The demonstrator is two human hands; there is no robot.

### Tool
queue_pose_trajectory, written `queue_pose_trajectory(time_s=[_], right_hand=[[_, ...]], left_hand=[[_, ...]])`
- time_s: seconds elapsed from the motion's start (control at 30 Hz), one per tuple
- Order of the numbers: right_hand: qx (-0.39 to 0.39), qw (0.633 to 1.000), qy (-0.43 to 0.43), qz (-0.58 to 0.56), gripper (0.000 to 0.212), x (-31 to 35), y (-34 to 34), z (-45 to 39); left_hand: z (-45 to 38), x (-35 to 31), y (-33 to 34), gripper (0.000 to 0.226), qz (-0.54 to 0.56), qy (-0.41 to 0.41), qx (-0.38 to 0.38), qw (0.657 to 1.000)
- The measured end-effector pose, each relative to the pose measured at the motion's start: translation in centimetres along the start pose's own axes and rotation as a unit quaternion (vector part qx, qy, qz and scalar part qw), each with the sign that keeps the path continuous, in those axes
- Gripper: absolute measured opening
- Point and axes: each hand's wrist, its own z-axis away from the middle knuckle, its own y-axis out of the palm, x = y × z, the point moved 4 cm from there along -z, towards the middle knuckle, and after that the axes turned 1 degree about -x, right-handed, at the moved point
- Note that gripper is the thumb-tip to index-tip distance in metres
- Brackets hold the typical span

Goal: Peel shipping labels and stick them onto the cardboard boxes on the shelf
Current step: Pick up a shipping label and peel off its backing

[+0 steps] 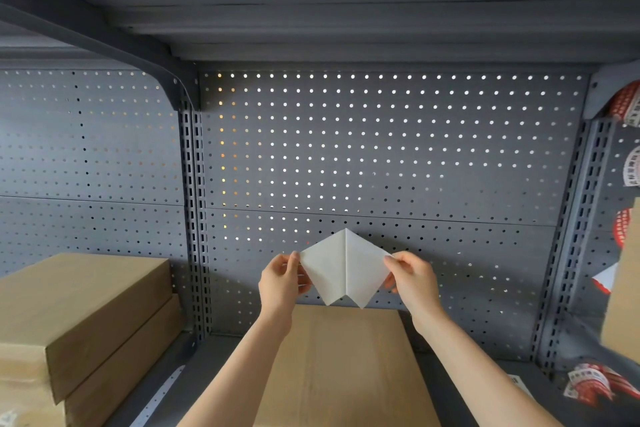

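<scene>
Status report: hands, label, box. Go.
Left hand and right hand each pinching a side of the white label sheet, held up mid-peel. Cardboard box below, bare. Nothing in the way.

Grey perforated back panel (381,149) spans the bay; light shows through its holes, warmest at upper left. Slotted upright (194,218) bounds the panel's left edge. Grey upper shelf (346,10) overhangs above the panel.
</scene>
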Motion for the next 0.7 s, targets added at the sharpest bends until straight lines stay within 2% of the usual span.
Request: queue_pose_trajectory(time_s=[0.43, 0.7], right_hand=[[-0.083, 0.996, -0.001, 0.016, 0.018, -1.2, -2.0, -0.8], [-0.145, 0.989, -0.01, 0.027, 0.016, -1.3, -3.2, -0.9]], left_hand=[[-1.4, 0.9, -2.5, 0.032, -0.018, -0.017, -0.069, 0.997], [-1.2, 1.6, -5.1, 0.032, -0.001, -0.058, -0.189, 0.98]])
